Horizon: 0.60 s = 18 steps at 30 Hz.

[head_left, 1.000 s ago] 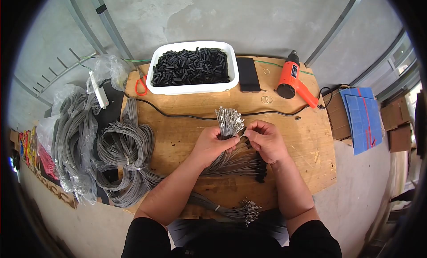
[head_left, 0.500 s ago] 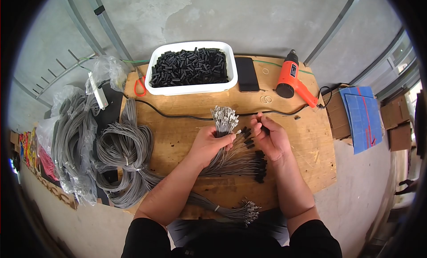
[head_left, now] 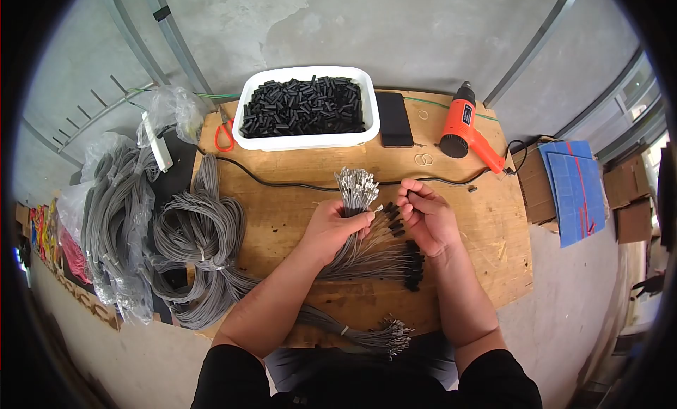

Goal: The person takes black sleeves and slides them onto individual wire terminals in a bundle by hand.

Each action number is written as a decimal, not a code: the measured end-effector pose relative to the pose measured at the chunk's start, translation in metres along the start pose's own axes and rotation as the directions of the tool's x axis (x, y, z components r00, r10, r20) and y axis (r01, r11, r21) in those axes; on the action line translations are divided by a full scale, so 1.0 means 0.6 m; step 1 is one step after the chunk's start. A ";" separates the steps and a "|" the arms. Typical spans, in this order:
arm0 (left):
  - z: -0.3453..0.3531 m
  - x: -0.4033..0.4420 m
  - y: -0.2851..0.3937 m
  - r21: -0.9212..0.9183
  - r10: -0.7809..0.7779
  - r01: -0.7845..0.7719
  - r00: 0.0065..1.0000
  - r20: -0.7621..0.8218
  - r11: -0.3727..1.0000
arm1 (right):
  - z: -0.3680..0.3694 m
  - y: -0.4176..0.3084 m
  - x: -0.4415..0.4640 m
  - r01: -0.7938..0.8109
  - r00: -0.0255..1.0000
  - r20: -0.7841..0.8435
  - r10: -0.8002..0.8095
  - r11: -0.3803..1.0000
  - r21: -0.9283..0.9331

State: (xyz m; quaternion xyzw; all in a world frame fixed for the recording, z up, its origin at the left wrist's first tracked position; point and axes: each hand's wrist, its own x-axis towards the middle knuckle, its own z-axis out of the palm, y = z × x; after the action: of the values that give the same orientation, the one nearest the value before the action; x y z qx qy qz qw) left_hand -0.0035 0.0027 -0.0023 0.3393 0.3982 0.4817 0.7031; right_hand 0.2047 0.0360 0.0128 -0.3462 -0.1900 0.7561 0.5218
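Wire bundle [head_left: 357, 190] clasped in L hand [head_left: 330, 230]; R hand [head_left: 434, 223] curled nr tips, can't tell if gripping; best keep ends level.

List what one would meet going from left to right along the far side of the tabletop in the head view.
Red-handled cutting tool → white tub of black pieces → dark phone → pale rings → orange-red heat gun.
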 end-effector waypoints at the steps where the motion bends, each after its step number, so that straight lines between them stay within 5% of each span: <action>1: 0.000 0.000 0.000 0.000 0.000 0.000 1.000 0.000 1.000 | 0.004 -0.002 -0.003 -0.012 1.000 0.000 0.012 0.999 -0.032; 11: -0.002 -0.002 0.006 -0.037 -0.009 0.009 1.000 -0.002 0.999 | -0.003 0.014 -0.012 0.070 0.990 0.138 -0.020 0.927 -0.368; 18: -0.002 -0.002 0.008 -0.044 0.002 -0.002 1.000 0.011 0.999 | 0.027 0.007 -0.027 0.017 0.993 0.115 0.022 0.946 -0.324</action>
State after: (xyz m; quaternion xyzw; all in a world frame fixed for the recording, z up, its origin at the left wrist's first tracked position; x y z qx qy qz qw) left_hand -0.0067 0.0030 0.0013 0.3269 0.3833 0.4892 0.7120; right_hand 0.1939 0.0205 0.0267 -0.3828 -0.3417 0.7341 0.4448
